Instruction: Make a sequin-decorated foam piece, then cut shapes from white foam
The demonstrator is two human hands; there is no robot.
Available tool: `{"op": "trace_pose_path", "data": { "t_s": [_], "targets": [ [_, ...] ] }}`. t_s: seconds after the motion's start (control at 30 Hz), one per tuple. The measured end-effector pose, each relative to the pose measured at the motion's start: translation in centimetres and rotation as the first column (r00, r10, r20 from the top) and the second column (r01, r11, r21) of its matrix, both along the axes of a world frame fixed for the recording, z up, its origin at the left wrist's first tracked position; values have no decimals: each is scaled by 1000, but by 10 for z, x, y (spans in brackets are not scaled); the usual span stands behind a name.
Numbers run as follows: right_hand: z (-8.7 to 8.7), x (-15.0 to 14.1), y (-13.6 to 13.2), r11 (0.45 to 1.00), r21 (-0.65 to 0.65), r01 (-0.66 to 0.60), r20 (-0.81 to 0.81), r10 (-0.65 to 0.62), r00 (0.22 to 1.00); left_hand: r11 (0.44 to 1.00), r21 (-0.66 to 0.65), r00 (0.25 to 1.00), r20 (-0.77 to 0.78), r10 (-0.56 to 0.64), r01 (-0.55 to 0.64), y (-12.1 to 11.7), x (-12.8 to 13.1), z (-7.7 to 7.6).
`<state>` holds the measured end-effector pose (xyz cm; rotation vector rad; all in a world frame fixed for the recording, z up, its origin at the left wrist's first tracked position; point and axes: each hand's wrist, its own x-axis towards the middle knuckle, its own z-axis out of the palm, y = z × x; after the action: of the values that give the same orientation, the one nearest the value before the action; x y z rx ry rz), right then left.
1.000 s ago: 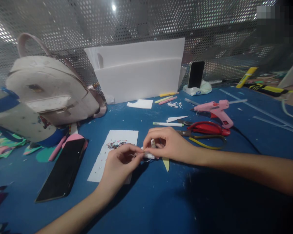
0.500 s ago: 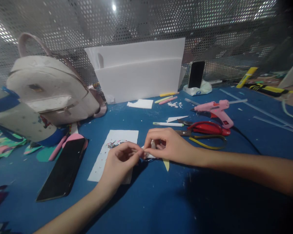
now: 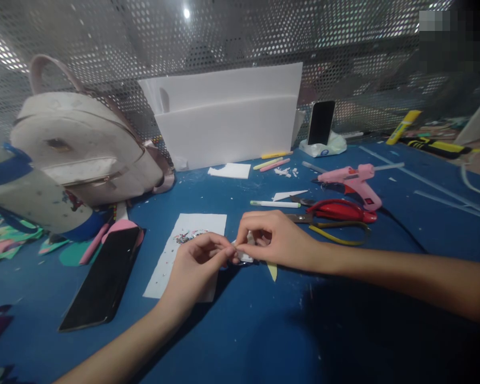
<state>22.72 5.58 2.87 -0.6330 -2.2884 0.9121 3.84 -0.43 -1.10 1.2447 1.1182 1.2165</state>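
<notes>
My left hand and my right hand meet over the blue table, both with fingertips pinched together. Between them is a small white piece, mostly hidden by my fingers; its exact kind does not show. Under and behind my left hand lies a white paper sheet with a small heap of shiny bits on it. A pointed pale-yellow piece lies just below my right hand. Beyond that hand are scissors with a yellow handle, partly covered.
A pink glue gun, red-handled pliers and a white marker lie beyond my right hand. A dark phone lies at left, near a bottle and a backpack. White boards stand behind.
The white piece between my fingers has tilted slightly and shows a little more of itself. Both hands stay almost in place.
</notes>
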Motion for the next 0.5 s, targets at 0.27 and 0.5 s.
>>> {"op": "trace_pose_path", "data": {
  "t_s": [0.27, 0.5],
  "targets": [
    [2, 0, 0, 1000, -4, -4, -10, 4, 1000, 999, -15, 999, -5, -49, 49, 1, -2, 0],
    [0, -1, 2, 999, -39, -16, -42, 14, 999, 994, -20, 992, 71, -105, 107, 1, -4, 4]
  ]
}}
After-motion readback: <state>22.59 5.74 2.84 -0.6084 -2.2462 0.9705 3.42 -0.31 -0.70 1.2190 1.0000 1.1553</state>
